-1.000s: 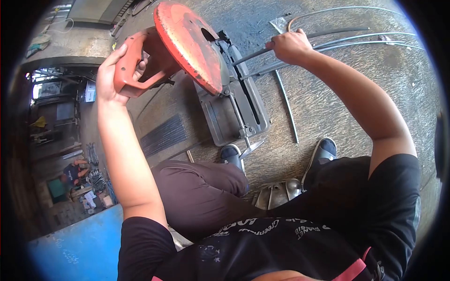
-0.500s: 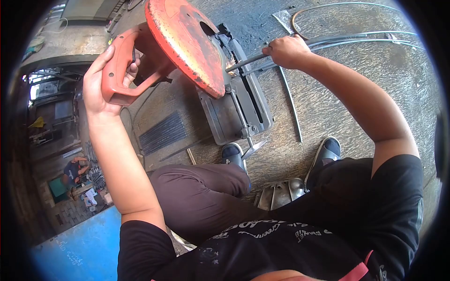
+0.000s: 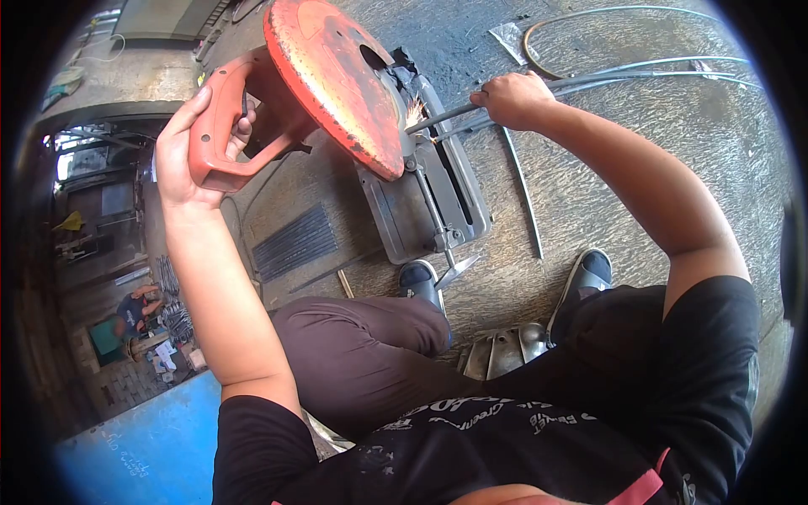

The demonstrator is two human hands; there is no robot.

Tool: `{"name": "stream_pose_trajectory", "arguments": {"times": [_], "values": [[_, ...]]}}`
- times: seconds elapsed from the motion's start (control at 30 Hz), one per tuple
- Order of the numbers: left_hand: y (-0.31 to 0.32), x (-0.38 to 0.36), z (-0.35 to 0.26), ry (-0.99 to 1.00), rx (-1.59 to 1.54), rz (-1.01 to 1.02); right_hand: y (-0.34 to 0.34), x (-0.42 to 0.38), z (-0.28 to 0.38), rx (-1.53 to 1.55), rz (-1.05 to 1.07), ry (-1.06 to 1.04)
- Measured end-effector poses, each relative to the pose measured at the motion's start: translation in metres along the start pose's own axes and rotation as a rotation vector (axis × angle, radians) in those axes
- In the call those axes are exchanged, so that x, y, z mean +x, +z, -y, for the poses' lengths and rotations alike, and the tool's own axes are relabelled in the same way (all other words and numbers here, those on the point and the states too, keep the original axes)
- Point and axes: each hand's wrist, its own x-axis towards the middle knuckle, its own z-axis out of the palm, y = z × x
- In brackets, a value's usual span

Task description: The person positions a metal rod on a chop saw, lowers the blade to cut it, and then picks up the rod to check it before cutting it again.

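Note:
My left hand (image 3: 187, 151) is wrapped round the orange-red handle (image 3: 220, 118) of a cut-off saw. The saw's worn round guard (image 3: 332, 80) leans over its grey metal base (image 3: 404, 206), which stands on the floor. Sparks (image 3: 414, 111) fly where the hidden edge of the disc meets a metal rod (image 3: 450, 115). My right hand (image 3: 515, 99) is closed on that rod, to the right of the saw. A clamp screw with a flat crank (image 3: 457, 271) sticks out at the near end of the base.
Long rods (image 3: 656, 69) trail off to the right. A row of short cut rods (image 3: 295, 242) lies left of the base, and a thin strip (image 3: 523, 194) lies on its right. A ribbed metal part (image 3: 505, 349) sits between my feet. Another person (image 3: 137, 310) sits far left, beyond a blue panel (image 3: 151, 446).
The saw handle and my left hand have shifted slightly right and down in view. Sparks still show at the rod, now spraying more upward. My right hand keeps its grip.

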Motion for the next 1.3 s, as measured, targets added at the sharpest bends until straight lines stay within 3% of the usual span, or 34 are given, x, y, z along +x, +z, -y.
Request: {"name": "stream_pose_trajectory", "arguments": {"times": [1.3], "values": [[-0.002, 0.001, 0.0, -0.014, -0.006, 0.022, 0.005, 0.004, 0.0, 0.066, -0.067, 0.035]]}}
